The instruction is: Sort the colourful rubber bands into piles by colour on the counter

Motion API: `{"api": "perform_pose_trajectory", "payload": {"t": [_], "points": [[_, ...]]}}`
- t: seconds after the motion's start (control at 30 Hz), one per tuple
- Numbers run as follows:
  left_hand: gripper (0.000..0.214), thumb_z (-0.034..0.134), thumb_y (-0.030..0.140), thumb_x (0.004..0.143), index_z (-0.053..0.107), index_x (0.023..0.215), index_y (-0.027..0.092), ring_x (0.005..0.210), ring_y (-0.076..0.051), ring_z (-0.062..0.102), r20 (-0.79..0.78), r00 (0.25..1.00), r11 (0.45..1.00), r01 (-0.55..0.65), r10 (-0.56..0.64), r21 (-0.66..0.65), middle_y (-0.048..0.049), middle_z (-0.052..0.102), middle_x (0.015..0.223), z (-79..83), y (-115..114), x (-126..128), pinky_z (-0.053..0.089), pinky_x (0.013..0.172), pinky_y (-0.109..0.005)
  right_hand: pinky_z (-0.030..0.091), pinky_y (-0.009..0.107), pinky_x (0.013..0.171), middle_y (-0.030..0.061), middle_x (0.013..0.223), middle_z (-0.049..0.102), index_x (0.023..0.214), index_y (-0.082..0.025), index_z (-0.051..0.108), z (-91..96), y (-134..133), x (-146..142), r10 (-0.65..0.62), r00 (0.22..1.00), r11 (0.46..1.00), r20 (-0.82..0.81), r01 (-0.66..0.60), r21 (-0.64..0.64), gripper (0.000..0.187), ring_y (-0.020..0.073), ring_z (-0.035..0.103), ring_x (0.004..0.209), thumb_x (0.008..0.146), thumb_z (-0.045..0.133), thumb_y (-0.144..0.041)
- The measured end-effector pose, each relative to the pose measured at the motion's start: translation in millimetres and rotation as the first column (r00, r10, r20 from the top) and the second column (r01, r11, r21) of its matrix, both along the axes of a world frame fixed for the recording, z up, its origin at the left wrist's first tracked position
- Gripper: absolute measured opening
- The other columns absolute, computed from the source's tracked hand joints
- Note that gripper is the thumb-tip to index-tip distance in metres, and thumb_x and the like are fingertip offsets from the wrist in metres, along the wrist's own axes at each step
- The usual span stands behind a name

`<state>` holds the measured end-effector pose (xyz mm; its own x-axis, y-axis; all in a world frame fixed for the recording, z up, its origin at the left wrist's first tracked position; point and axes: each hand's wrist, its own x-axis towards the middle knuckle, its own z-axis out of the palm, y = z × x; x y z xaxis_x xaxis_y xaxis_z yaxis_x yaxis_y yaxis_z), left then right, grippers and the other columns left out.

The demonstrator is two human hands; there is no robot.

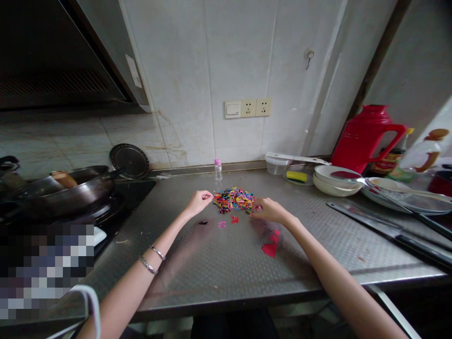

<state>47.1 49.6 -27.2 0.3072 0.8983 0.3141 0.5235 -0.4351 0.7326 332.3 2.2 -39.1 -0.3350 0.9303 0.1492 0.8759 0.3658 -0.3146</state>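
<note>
Over the steel counter [226, 263], both forearms stretch forward to a pile of small multicoloured pieces [233, 199] mid-counter. The left hand [199, 201] has its fingertips pinched together at the pile's left edge. The right hand [266, 210] curls at the right edge, grip unclear. A stray pink piece [221, 224] lies just in front.

A patch of blurry squares [45, 268] covers the bottom left corner, the bits in the colourful pile [233, 199] are too small to tell apart, the left hand [199, 201] and right hand [268, 210] hide whatever their fingertips pinch, and the long knife [381, 228] runs off the right edge.
</note>
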Motion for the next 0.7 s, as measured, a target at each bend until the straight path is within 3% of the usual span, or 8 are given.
{"api": "perform_pose_trajectory", "payload": {"t": [0.43,0.7], "points": [[0.029,0.052,0.035,0.072,0.065,0.075,0.009,0.051,-0.010,0.048,-0.022,1.000,1.000,0.020,-0.020,-0.006,-0.0038,0.059,0.058,-3.4,-2,4,0.035,0.052,-0.021,0.037,0.018,0.061,0.0026,0.070,0.066,0.073,-0.020,0.067,-12.4,4,-5,0.034,0.999,0.999,-0.041,-0.035,-0.019,0.016,0.0127,0.058,0.067,0.071,0.051,-0.019],[0.031,0.055,0.036,0.071,0.067,0.078,0.008,0.049,-0.008,0.041,-0.054,0.994,0.995,0.096,-0.095,0.003,-0.0010,0.055,0.055,-4.4,-9,11,0.030,0.048,-0.020,0.038,0.020,0.062,0.0022,0.069,0.064,0.071,-0.016,0.065,-11.8,7,-11,0.133,0.965,0.984,-0.225,-0.101,0.149,0.015,0.0113,0.054,0.063,0.069,0.050,-0.017]]}}
